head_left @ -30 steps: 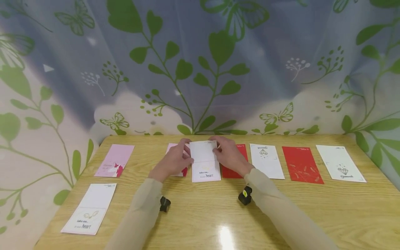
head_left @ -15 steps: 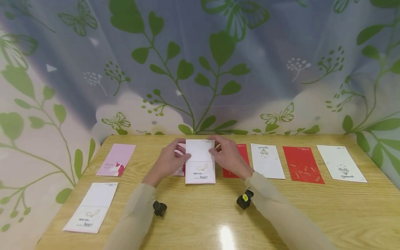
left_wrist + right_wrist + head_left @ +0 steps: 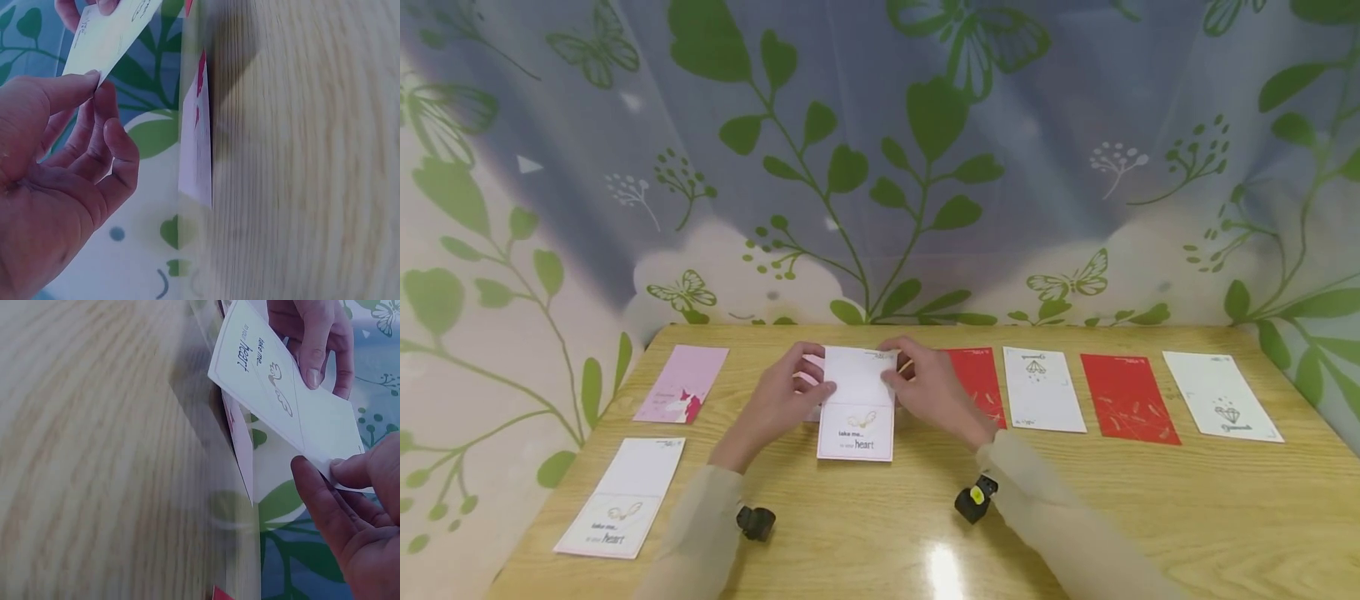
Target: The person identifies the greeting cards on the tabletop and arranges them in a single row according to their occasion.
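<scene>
Both hands hold one white card (image 3: 857, 392) up off the table, its gold wings and "take me... heart" print facing the person. My left hand (image 3: 786, 400) pinches its left edge between thumb and fingers. On the opposite edge my right hand (image 3: 928, 383) pinches near the top corner. In the right wrist view the white card (image 3: 287, 394) tilts above the tabletop, with the right thumb (image 3: 356, 470) on its face. Behind it lies a pink card (image 3: 197, 144), mostly hidden in the head view.
On the wooden table (image 3: 865, 533), a pink unicorn card (image 3: 681, 383) and a matching white "heart" card (image 3: 621, 500) lie at left. To the right stretch a red card (image 3: 977, 383), a white diamond card (image 3: 1045, 392), another red card (image 3: 1129, 400) and another diamond card (image 3: 1223, 396).
Both hands have carried the white card leftward and slightly toward the person. More of the red card beside it now shows; the pink card behind is more covered.
</scene>
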Tool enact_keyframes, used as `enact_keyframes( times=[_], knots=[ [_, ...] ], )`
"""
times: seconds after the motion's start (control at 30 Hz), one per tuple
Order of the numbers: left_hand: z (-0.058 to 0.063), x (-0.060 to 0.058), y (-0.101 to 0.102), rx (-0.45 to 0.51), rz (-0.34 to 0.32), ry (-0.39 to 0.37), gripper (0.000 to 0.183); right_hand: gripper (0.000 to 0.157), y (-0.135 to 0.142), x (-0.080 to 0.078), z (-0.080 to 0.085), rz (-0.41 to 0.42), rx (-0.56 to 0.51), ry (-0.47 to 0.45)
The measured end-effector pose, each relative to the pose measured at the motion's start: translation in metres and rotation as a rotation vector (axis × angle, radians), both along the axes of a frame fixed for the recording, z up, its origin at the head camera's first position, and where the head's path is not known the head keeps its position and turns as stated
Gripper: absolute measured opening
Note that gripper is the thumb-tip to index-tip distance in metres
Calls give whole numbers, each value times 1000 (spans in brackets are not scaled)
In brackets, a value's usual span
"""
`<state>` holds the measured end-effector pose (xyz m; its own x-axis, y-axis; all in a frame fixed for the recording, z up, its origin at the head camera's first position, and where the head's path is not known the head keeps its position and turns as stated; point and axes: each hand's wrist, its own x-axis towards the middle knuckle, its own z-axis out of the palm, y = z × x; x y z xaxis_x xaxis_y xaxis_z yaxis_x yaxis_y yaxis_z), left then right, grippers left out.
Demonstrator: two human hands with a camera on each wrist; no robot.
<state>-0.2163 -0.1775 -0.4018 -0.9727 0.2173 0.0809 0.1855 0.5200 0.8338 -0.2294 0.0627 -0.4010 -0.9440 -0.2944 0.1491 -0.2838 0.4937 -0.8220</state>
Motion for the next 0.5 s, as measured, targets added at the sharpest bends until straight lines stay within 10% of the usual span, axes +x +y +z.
enact_keyframes(
  times=[0.5],
  knots=[
    [1, 25, -38, -66, -8, 3, 42, 35, -28, 17, -7, 122, -61, -20]
  ],
)
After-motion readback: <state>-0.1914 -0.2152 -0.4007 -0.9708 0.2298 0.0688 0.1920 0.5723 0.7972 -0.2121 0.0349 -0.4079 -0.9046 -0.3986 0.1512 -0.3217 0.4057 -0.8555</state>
